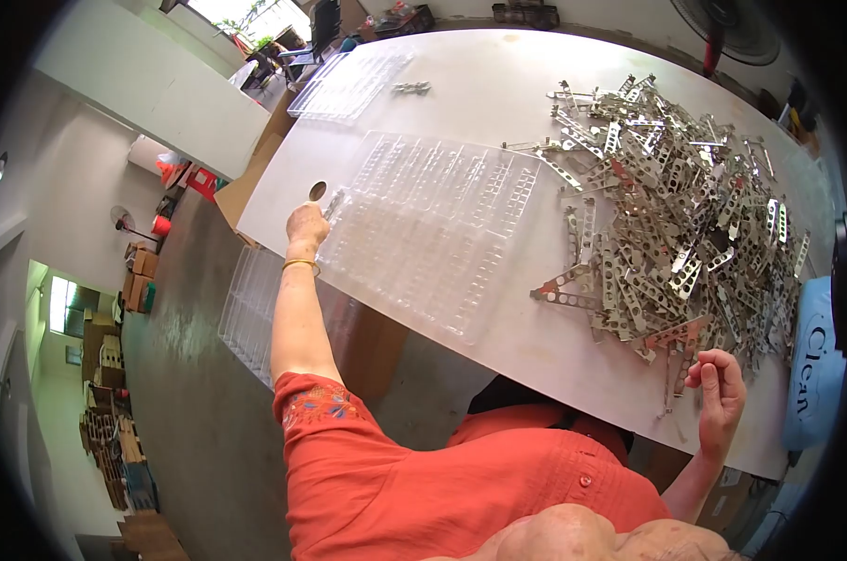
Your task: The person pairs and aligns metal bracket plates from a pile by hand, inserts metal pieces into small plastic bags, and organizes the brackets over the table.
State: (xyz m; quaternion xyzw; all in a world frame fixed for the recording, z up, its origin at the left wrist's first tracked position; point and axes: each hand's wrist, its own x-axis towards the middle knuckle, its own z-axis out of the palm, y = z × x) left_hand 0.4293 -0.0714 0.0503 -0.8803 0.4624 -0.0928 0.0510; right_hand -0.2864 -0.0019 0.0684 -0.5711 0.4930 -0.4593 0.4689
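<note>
Metal fills my view to the right of the clear, ribbed plastic tray (414, 252): a tangled heap of silvery, flat, hole-punched brackets (648, 215) on the smooth white tabletop (484, 84). From where I watch, the tray is my landmark. The relation that matters is the split between the hands.

The left hand (307, 226) is the nearer one to the tray, at its left edge, beside a dark round hole (318, 191) in the tabletop. Its fingers are curled in, and I cannot tell whether they grip anything. The right hand (720, 393) is well to the right of the tray, just off the heap's near side, so the brackets lie ahead of it and toward the tray. Its fingers are bent narrow with the thumb alongside; whether something thin is pinched there, I can't make out.

The bracket strips point every way, with no shared long axis; the tray's slots run away from the body. Its thin plastic is glossy and see-through, in two ribbed sections, perhaps two trays. The brackets look stiff and bright, a few reddish. Beyond the tray lie a small cluster of silvery metal pieces (411, 88) and more clear plastic trays (348, 86).
</note>
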